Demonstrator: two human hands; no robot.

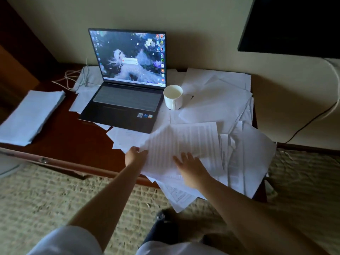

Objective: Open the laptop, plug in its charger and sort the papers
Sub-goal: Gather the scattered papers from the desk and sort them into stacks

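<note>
The dark laptop (pixel 127 96) stands open on the wooden desk (pixel 73 137), its screen lit. A white charger cable (pixel 73 78) lies coiled behind its left side. Loose printed papers (pixel 220 100) cover the desk's right half and hang over its front edge. My left hand (pixel 135 155) pinches the left edge of a printed sheet (pixel 182 142) that is lifted off the pile. My right hand (pixel 191 169) lies on the sheets below with its fingers spread. A neat stack of papers (pixel 31 116) sits at the desk's left end.
A white mug (pixel 173 97) stands on the papers just right of the laptop. A dark screen (pixel 294 24) hangs on the wall at the upper right, with a black cable (pixel 311 122) running down the wall. Woven carpet (pixel 55 196) covers the floor.
</note>
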